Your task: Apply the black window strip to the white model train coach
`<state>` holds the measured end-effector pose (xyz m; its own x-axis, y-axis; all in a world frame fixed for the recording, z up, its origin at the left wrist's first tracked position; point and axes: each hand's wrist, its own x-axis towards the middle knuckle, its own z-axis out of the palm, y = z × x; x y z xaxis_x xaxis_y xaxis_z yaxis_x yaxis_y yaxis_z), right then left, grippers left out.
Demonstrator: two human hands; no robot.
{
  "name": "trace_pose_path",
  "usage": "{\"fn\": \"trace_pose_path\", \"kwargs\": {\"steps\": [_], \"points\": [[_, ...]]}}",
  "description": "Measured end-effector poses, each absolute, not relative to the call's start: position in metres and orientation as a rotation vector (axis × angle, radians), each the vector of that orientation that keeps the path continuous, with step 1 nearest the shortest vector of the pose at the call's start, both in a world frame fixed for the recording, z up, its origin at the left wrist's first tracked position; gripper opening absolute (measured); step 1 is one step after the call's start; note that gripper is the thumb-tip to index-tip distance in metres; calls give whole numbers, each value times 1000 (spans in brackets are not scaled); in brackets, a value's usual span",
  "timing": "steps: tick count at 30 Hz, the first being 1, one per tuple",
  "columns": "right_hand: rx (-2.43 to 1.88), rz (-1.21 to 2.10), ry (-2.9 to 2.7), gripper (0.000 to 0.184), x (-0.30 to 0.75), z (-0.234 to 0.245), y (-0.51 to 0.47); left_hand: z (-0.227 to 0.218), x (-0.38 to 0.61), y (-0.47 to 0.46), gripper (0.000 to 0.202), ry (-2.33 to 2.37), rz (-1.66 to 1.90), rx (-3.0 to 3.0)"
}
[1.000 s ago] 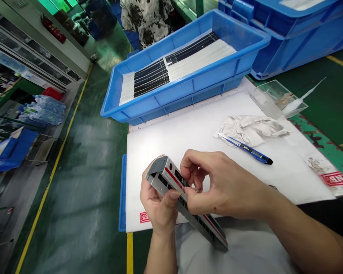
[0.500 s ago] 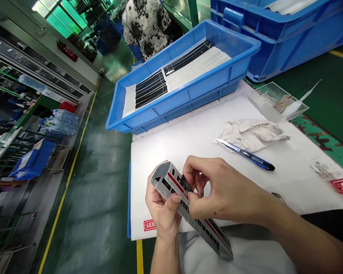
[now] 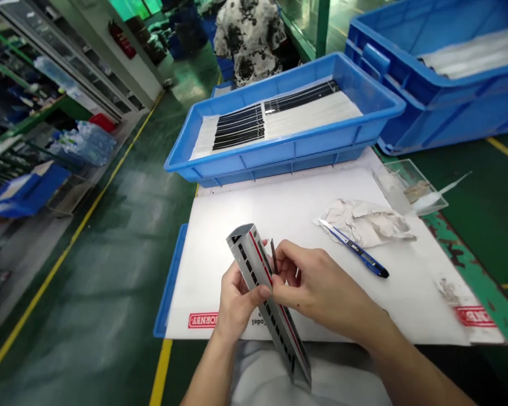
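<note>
I'm on a factory floor: green-painted concrete (image 3: 110,270) with yellow lane lines (image 3: 55,259) lies beside my white work board (image 3: 237,214), with blue plastic parts crates (image 3: 262,160) along its far edge.

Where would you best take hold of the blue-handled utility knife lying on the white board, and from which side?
Probably by the blue handle near its dark end, coming from the right, nearest the person's right hand. The bare steel blade points up-left toward the crumpled white cloth, so avoid that end.
</note>
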<state>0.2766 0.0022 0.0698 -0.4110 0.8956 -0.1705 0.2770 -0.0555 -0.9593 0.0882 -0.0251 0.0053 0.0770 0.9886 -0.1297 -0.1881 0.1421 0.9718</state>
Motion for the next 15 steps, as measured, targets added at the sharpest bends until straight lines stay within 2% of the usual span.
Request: {"fn": "trace_pose_path", "kwargs": {"steps": [5,15], "points": [[-1296,1452,-1840,11,275,69,-7,5,87,-37,54,981,1122,940],[-1332,1236,-1838,3,284,50,-22,11,85,-37,42,851,1115,950]]}}
